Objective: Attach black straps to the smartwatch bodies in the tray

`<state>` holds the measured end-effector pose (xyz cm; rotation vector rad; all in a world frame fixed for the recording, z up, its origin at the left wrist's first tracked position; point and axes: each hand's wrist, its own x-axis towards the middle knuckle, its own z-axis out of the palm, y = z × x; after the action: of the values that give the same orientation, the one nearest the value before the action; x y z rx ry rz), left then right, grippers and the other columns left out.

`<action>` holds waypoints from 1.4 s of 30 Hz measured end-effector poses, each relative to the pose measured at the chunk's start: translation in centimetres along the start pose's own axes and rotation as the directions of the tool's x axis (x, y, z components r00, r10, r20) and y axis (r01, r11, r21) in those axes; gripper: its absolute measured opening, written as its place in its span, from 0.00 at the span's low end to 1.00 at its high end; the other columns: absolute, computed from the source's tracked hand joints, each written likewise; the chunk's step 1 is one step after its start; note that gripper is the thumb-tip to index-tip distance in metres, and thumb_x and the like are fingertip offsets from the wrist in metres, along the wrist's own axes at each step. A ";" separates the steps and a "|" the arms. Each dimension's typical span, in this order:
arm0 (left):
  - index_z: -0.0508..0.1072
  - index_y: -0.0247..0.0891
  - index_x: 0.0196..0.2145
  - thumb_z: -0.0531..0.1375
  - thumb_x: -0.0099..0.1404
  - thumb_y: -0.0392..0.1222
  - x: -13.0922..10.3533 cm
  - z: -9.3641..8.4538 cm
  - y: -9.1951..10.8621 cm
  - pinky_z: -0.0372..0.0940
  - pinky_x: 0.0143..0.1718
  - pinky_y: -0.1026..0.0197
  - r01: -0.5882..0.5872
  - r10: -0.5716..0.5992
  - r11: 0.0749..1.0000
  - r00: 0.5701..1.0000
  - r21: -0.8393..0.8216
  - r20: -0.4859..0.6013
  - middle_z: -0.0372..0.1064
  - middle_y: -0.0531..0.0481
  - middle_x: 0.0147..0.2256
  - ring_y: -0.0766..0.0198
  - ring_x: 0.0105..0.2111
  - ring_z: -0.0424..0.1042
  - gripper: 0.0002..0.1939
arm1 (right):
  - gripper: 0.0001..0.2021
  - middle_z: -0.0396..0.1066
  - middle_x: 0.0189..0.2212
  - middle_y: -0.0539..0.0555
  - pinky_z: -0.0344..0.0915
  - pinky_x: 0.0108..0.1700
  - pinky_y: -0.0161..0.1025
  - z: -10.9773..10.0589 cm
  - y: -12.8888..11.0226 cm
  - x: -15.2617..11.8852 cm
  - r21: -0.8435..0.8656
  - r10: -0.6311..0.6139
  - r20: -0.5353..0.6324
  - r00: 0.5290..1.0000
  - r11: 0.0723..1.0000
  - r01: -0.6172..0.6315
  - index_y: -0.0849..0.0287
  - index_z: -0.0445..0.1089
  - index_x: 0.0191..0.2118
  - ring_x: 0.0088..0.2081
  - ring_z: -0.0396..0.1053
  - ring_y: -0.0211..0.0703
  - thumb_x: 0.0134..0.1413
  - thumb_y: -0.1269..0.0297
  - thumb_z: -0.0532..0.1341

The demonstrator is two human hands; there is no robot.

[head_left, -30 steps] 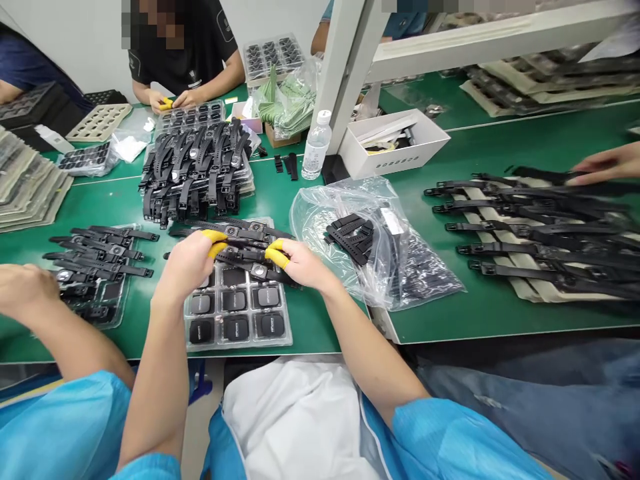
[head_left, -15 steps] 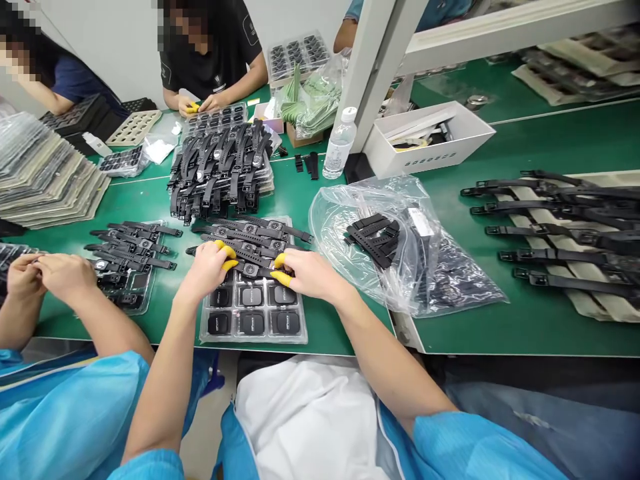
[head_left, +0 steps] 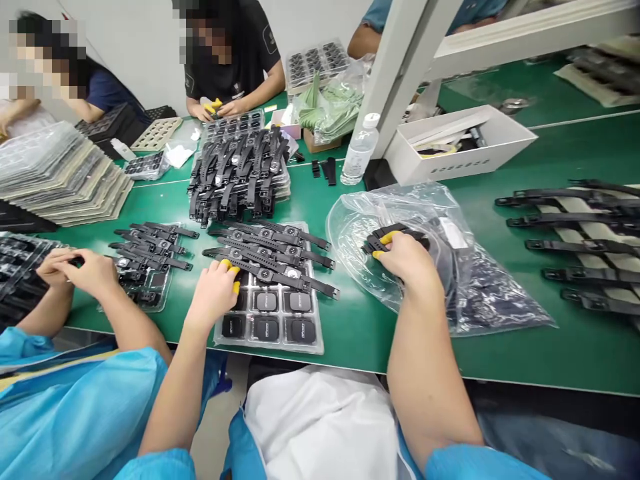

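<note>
My left hand (head_left: 214,293), with yellow finger covers, curls at the left side of a clear plastic tray (head_left: 319,340), its fingers closed on the strap side of the lowest smartwatch (head_left: 265,274). Several black-strapped watches lie across the tray's far part; square black cases fill the near pockets. To the right, my right hand (head_left: 407,260) reaches over an open clear plastic bag (head_left: 345,230). Its covered fingertips close on a black watch strap (head_left: 373,245) in a small pile; the palm hides part of that pile.
A co-worker's hands (head_left: 83,272) work beside a second watch tray (head_left: 160,300) on the left. Stacked watches (head_left: 237,177) stand behind my tray. A water bottle (head_left: 360,150) and a white box (head_left: 460,157) are beyond the bag. More straps (head_left: 590,247) lie at the right.
My right hand has left the watches on the tray and moved right to the straps at the bag. My left hand stays at the tray. The view has shifted slightly.
</note>
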<state>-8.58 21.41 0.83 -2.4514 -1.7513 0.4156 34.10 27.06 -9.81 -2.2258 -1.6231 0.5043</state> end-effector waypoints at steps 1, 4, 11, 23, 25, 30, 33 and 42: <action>0.76 0.34 0.57 0.57 0.72 0.37 0.1 0.0 0.1 0.70 0.50 0.46 0.004 -0.004 1.000 1.000 -0.009 -0.004 0.73 0.36 0.52 0.43 0.53 0.69 0.18 | 0.16 0.77 0.42 0.65 0.68 0.46 0.50 0.0 -0.1 0.0 -0.011 0.019 0.005 1.000 1.000 -0.019 0.61 0.77 0.47 0.44 0.75 0.61 0.51 0.66 0.65; 0.77 0.34 0.51 0.57 0.74 0.38 0.1 0.2 -0.3 0.70 0.50 0.46 -0.003 0.002 0.999 1.000 -0.049 -0.024 0.74 0.37 0.49 0.44 0.52 0.70 0.13 | 0.14 0.78 0.41 0.64 0.68 0.45 0.51 -0.4 -1.1 -0.2 0.002 0.038 -0.019 0.999 0.999 -0.038 0.60 0.77 0.46 0.43 0.75 0.61 0.55 0.63 0.63; 0.73 0.37 0.50 0.57 0.75 0.38 -0.3 -0.4 -1.2 0.71 0.47 0.49 0.048 -0.128 0.856 0.984 -0.515 -0.122 0.77 0.40 0.45 0.49 0.46 0.76 0.09 | 0.10 0.71 0.40 0.57 0.73 0.41 0.48 -1.3 -6.8 -2.7 0.560 -0.200 -0.412 0.889 0.714 0.421 0.56 0.74 0.42 0.37 0.73 0.49 0.60 0.56 0.65; 0.62 0.40 0.42 0.60 0.67 0.33 9.7 -3.3 8.4 0.69 0.25 0.68 0.022 -0.175 -0.138 0.984 -0.990 0.046 0.74 0.51 0.36 0.64 0.33 0.79 0.09 | 0.19 0.69 0.38 0.53 0.74 0.38 0.44 1.1 -14.4 -8.1 0.996 -0.430 -0.056 0.901 0.040 0.081 0.54 0.72 0.34 0.35 0.71 0.45 0.49 0.47 0.76; 0.62 0.41 0.42 0.59 0.68 0.33 10.4 -2.7 8.8 0.69 0.26 0.67 -0.037 -0.163 -0.125 0.987 -0.992 -0.017 0.74 0.51 0.37 0.62 0.35 0.79 0.08 | 0.20 0.68 0.36 0.49 0.70 0.33 0.40 1.4 -14.6 -7.8 0.998 -0.370 0.056 0.927 0.047 -0.042 0.53 0.68 0.35 0.30 0.69 0.39 0.47 0.52 0.78; 0.63 0.41 0.46 0.60 0.72 0.40 10.5 -0.3 9.0 0.72 0.37 0.63 -0.191 -0.186 -0.085 0.967 -0.978 -0.172 0.74 0.47 0.43 0.63 0.38 0.76 0.08 | 0.23 0.74 0.38 0.51 0.62 0.27 0.36 0.8 -14.5 -7.8 0.949 -0.465 0.312 0.829 0.115 -0.293 0.55 0.68 0.47 0.25 0.68 0.35 0.49 0.56 0.76; 0.62 0.41 0.49 0.57 0.75 0.42 10.4 0.6 8.7 0.73 0.47 0.58 -0.277 -0.195 -0.069 0.946 -0.958 -0.260 0.74 0.46 0.46 0.63 0.41 0.75 0.08 | 0.21 0.74 0.32 0.49 0.57 0.25 0.35 0.2 -14.4 -8.1 0.935 -0.508 0.340 0.791 0.088 -0.345 0.56 0.67 0.45 0.23 0.66 0.35 0.50 0.59 0.74; 0.69 0.39 0.57 0.53 0.69 0.31 10.2 1.2 8.1 0.68 0.64 0.48 -0.479 0.055 0.214 0.876 -0.851 -0.479 0.72 0.40 0.57 0.54 0.59 0.73 0.20 | 0.15 0.64 0.20 0.45 0.43 0.23 0.35 -0.3 -14.7 -8.3 0.930 -0.562 0.307 0.768 0.004 -0.369 0.58 0.70 0.44 0.19 0.50 0.34 0.51 0.59 0.65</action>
<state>1.50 28.19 -3.89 -3.2140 -1.5435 -1.5744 19.64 23.39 -1.99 -0.6548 -0.8533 1.8504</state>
